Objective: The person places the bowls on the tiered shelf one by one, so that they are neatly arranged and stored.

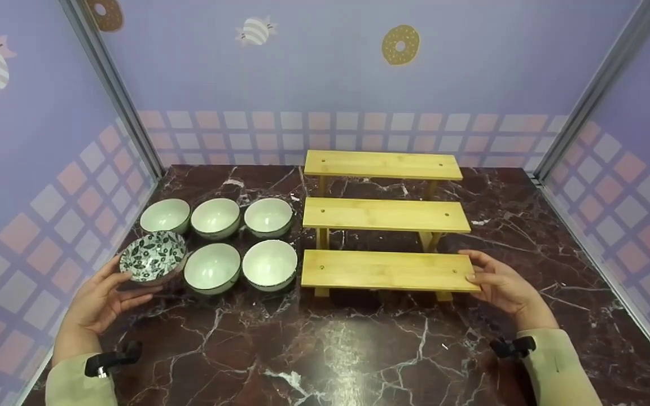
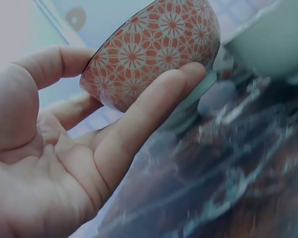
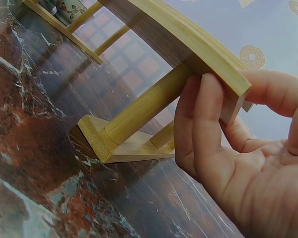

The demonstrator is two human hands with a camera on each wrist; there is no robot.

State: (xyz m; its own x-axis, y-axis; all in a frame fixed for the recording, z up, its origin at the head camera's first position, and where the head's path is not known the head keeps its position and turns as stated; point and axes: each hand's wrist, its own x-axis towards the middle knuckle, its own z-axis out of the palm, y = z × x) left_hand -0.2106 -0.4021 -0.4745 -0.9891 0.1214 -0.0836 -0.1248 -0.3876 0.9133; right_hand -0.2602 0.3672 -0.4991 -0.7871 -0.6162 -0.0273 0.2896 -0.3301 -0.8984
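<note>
A bowl with dark leaves and flowers on its inside [image 1: 154, 256] and an orange-red flower pattern on its outside [image 2: 154, 52] is in my left hand [image 1: 99, 299]. The thumb lies at its rim, the fingers reach under its side, and it tilts. My right hand [image 1: 505, 287] grips the right end of the lowest board [image 1: 387, 270] of a three-step bamboo stand. In the right wrist view, the thumb is on one face of the board's end [image 3: 228, 87] and fingertips [image 3: 211, 87] press its underside, beside a round post [image 3: 144, 106].
Pale bowls stand left of the stand: three behind, such as the back-left bowl [image 1: 165, 216], and two in front, including the front-right bowl [image 1: 269, 264]. The stand's middle board [image 1: 387, 214] and top board [image 1: 381, 164] rise behind. Panels enclose the dark marbled tabletop [image 1: 235, 361].
</note>
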